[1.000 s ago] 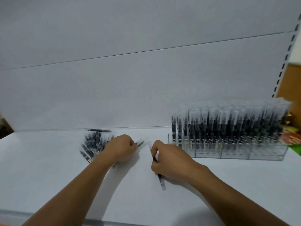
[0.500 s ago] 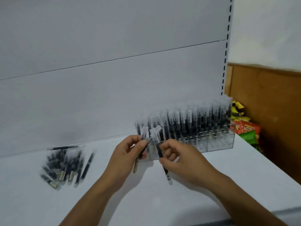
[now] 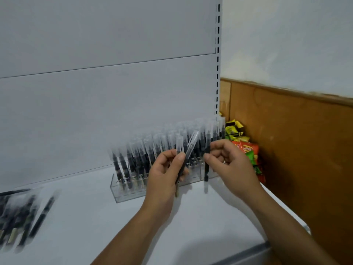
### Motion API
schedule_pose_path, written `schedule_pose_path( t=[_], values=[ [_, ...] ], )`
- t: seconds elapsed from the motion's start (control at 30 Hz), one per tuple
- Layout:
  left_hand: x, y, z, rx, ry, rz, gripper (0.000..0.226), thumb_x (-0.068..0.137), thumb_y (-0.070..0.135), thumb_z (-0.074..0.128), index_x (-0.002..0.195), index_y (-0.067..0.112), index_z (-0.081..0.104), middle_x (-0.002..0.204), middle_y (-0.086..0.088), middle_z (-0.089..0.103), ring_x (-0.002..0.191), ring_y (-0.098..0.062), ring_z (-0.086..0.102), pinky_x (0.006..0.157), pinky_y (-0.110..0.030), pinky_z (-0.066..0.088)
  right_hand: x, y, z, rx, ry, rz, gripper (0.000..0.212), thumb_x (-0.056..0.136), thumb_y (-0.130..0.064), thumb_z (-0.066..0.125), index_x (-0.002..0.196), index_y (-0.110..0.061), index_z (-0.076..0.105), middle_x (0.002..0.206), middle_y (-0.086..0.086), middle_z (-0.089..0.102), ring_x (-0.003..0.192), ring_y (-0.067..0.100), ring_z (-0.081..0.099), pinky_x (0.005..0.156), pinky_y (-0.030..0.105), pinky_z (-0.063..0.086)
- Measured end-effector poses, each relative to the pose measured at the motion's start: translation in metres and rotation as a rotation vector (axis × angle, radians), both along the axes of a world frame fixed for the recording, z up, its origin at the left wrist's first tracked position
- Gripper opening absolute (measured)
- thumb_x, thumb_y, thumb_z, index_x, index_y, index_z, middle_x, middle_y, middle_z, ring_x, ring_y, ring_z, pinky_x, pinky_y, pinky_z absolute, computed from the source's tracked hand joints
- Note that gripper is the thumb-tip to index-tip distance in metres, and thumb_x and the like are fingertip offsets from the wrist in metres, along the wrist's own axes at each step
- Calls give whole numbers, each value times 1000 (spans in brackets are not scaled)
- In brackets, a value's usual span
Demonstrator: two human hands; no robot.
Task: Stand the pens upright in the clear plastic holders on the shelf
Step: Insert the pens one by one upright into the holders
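Raised off the shelf [image 3: 95, 236] since a second ago, both hands are now held before the clear holder [image 3: 124, 194]. Well to the left of the left hand [image 3: 164, 176], a blurred pile of loose pens [image 3: 17, 220] is left lying flat. In that hand's curled fingers two pens [image 3: 191, 145] are gripped, caps up, one tilted toward the right hand [image 3: 231, 167]. A single pen [image 3: 206, 170] is pinched upright between the right thumb and fingertips, its lower end hanging before the holder's front wall. Behind the hands, the holder is seen packed with standing pens [image 3: 137, 155]; snack packets [image 3: 246, 148] are glimpsed beyond the right hand.
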State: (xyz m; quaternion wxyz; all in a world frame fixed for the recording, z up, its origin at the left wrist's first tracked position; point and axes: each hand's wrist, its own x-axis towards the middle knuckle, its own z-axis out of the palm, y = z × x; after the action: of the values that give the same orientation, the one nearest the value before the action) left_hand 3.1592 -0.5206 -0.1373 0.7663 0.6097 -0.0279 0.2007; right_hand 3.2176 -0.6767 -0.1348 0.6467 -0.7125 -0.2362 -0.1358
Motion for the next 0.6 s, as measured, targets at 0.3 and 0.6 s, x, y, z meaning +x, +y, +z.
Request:
schedule_pose_path(
  t=[0.3, 0.6],
  values=[
    [-2, 1, -20, -160, 7, 23, 19, 75, 25, 70, 89, 13, 62, 65, -5, 56, 54, -12, 53, 51, -19, 46, 34, 9, 16, -93, -100, -135, 23, 87, -21, 70, 81, -31, 50, 56, -15, 51, 54, 3, 45, 56, 29, 42],
    [-1, 2, -21, -151, -12, 17, 19, 74, 26, 71, 87, 15, 64, 67, -4, 58, 57, -11, 54, 54, -20, 47, 45, 17, 22, -417, -157, -203, 15, 87, -32, 70, 91, -28, 56, 69, -17, 61, 58, 1, 50, 58, 28, 46]
  ],
)
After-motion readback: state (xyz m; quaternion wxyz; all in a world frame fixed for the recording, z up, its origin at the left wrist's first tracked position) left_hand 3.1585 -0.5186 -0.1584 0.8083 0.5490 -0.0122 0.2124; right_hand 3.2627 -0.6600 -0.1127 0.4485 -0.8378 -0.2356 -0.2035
